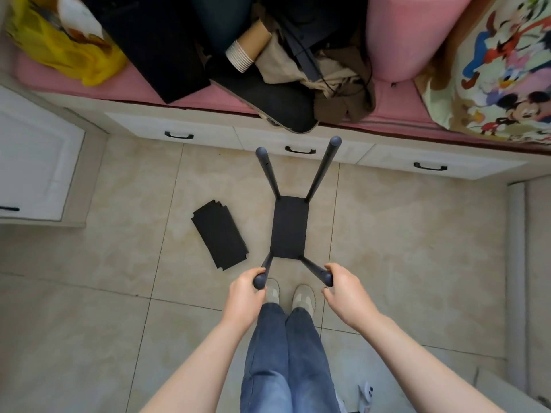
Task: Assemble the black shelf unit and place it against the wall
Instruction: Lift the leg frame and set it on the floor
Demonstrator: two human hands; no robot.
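The black shelf unit (288,226) stands upright on the tiled floor in front of my feet, seen from above: one black panel at the bottom with four dark poles rising from its corners. My left hand (244,289) grips the top of the near left pole (262,274). My right hand (343,286) grips the top of the near right pole (319,272). The two far poles (323,165) stand free. A second black shelf panel (220,235) lies flat on the floor to the left of the unit.
A white drawer base (298,141) with black handles runs across behind the unit, under a pink cushion piled with a black board (155,43), clothes, a yellow bag and a cartoon pillow. A white cabinet (35,165) stands left. A white object (366,391) lies near my right leg.
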